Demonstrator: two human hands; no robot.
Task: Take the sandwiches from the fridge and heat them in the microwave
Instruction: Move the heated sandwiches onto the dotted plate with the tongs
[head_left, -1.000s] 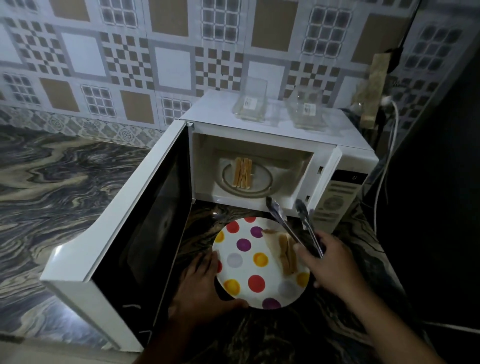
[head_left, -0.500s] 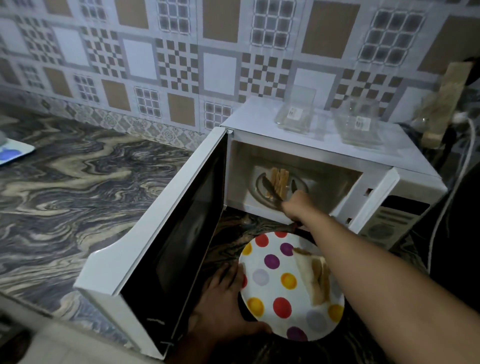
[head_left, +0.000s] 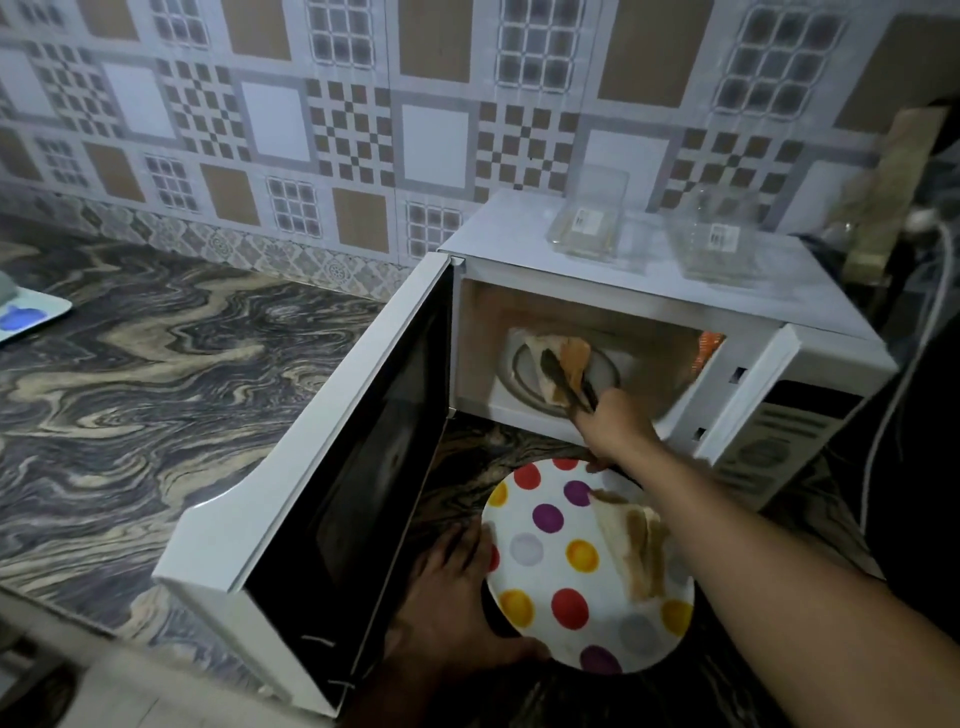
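Observation:
The white microwave (head_left: 649, 291) stands with its door (head_left: 332, 467) swung wide to the left. Inside, on the turntable, a sandwich (head_left: 569, 364) is tilted up and clamped between metal tongs (head_left: 566, 384). My right hand (head_left: 613, 426) grips the tongs' handles at the mouth of the cavity. Below, a white plate with coloured dots (head_left: 550, 566) rests on the counter and carries another sandwich (head_left: 634, 551) at its right side. My left hand (head_left: 452, 613) holds the plate's left rim, thumb under the near edge.
Two clear plastic containers (head_left: 587, 223) (head_left: 722, 244) sit on the microwave's top. A white cable (head_left: 898, 395) hangs at the right beside a dark appliance. The marbled counter (head_left: 156, 389) stretches left, with a pale tray (head_left: 26, 317) at its far edge.
My right hand went from above the plate into the microwave with the tongs, which now clamp the sandwich there and tip it up. My left hand stays on the plate.

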